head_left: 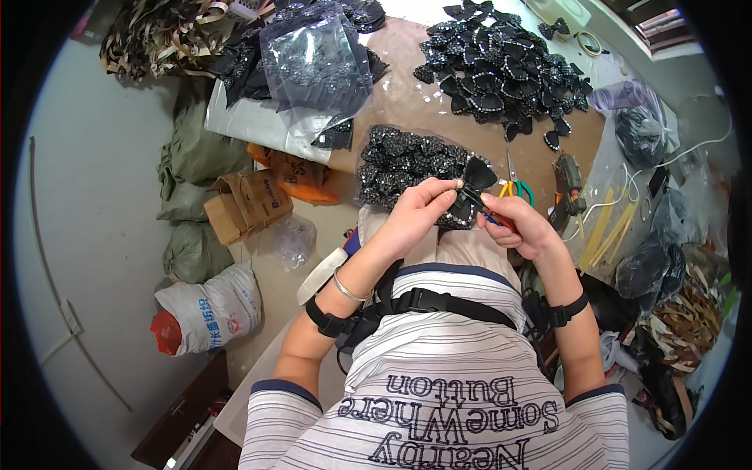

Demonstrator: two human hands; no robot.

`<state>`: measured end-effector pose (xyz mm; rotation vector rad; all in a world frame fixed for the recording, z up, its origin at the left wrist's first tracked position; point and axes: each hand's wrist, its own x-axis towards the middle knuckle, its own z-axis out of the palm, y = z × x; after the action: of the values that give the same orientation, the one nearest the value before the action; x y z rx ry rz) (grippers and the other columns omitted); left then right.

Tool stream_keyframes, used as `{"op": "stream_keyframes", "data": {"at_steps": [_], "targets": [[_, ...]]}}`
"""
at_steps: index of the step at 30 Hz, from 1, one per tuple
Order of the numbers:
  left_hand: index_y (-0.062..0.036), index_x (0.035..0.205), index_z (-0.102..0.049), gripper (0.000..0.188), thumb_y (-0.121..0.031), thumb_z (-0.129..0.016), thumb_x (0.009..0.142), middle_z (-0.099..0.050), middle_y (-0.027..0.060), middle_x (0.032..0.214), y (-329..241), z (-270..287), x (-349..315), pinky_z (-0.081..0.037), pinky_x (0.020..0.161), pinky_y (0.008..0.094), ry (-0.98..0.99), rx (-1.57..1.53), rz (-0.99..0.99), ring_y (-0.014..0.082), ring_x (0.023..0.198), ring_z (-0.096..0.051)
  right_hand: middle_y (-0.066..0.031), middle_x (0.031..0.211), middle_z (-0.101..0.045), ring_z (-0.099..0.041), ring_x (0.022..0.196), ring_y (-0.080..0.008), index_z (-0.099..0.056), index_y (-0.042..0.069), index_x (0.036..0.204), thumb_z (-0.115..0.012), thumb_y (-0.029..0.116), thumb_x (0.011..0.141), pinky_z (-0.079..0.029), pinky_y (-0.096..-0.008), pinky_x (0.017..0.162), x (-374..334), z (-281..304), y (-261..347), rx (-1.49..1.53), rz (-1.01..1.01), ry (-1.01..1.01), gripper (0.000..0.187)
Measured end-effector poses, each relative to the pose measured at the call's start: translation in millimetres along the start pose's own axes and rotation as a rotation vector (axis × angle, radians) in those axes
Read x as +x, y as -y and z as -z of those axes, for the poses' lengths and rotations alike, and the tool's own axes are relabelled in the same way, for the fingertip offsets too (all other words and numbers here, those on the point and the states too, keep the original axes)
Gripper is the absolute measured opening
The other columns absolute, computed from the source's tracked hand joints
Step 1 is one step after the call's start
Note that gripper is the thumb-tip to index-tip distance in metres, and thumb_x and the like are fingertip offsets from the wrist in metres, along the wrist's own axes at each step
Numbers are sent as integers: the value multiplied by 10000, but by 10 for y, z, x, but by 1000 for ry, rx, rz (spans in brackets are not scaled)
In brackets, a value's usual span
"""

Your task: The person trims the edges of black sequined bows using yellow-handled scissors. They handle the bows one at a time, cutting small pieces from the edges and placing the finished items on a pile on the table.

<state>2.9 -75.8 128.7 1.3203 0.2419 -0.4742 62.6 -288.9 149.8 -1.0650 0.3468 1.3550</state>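
Over my lap, my left hand [423, 210] pinches a black bow [480, 174] edged with shiny stones between thumb and fingertips. My right hand [518, 224] is closed around a small tool with a red handle [501, 222], its tip up against the middle of the bow. What kind of tool it is, I cannot make out, as my fingers cover most of it. Directly behind the bow lies a clear bag [407, 160] packed with glittering black bows. Scissors [517, 188] with yellow and green handles rest on the table just beyond my right hand.
A big heap of black bows [501, 66] covers the far right of the table. Clear plastic bags [313, 66] lie over more bows at far left. A glue gun [570, 182] sits at right near a white cord [627, 184]. A cardboard box [247, 207] and sacks [211, 305] stand on the left.
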Motion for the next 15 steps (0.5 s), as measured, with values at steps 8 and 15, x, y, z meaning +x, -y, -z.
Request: {"op": "stream_keyframes", "data": {"at_steps": [8, 15], "targets": [[27, 1171, -589, 275, -133, -525, 957, -523, -23, 955, 82, -2, 21, -395, 831, 211, 1, -14, 15, 62, 916, -485, 70, 438, -318, -206, 336, -24, -563, 22, 755, -543, 394, 932, -135, -218, 332, 72, 51, -112, 23, -12, -48, 412], [36, 1163, -583, 266, -102, -523, 944, -499, 17, 905, 19, -25, 114, -405, 773, 222, 57, 374, -60, 86, 867, -493, 63, 437, -325, -218, 325, -29, -551, 23, 770, -521, 383, 945, -156, -209, 320, 85, 176, -224, 146, -27, 10, 402]]}}
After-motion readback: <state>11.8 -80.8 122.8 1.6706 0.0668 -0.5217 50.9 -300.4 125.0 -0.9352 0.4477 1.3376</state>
